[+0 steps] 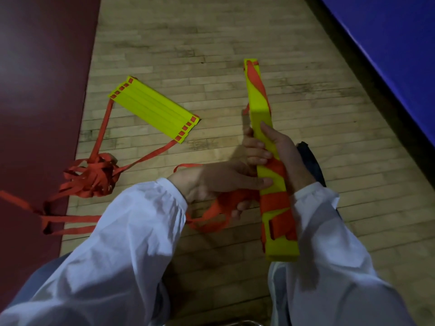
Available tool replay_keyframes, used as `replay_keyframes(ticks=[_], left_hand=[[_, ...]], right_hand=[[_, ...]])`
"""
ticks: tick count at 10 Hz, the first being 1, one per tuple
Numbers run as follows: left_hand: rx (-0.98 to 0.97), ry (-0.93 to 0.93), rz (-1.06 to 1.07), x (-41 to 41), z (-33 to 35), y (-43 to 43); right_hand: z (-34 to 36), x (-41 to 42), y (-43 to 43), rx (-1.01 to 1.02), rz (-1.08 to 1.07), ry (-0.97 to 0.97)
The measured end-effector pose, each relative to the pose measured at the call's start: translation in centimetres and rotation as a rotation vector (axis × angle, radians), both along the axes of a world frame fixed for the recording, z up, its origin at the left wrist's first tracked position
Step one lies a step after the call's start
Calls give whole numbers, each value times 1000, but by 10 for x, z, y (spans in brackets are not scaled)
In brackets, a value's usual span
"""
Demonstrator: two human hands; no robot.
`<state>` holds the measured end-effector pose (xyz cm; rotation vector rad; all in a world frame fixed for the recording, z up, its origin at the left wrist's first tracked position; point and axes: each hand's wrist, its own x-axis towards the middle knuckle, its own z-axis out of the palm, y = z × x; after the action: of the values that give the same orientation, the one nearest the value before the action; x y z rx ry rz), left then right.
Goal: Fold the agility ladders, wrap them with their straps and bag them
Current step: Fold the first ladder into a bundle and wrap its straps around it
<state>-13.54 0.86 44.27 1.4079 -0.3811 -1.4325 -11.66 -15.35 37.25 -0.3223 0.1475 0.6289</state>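
Agility ladder (259, 118) mid-wrap: right hand (282, 147) grips it, left hand (211, 182) clutches the strap (211, 216); next likely needs another taut turn

A pale wooden floor (211, 43) of narrow boards, scuffed with dark marks, spreads under and beyond the fingers (257, 145). Well off to their left lies a dark red surface (42, 90). Up to their right, a blue padded wall (388, 43) stands above a black strip (376, 90). The light is dim.
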Motion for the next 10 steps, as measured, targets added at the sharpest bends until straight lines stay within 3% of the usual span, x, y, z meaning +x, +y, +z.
replay_keyframes(ticks=[3, 5, 6, 7, 10], left_hand=[[201, 51, -149, 9, 2, 4], [406, -147, -229, 12, -10, 4], [424, -347, -184, 16, -20, 2], [376, -260, -220, 15, -17, 3], [309, -289, -17, 3, -24, -6]], right_hand=[[26, -11, 6, -483, -60, -62], [23, -15, 25, -809, -60, -77], [21, -15, 30, -933, -119, -79], [17, -14, 32, -1060, -181, -81], [15, -15, 31, -1173, -209, -146]])
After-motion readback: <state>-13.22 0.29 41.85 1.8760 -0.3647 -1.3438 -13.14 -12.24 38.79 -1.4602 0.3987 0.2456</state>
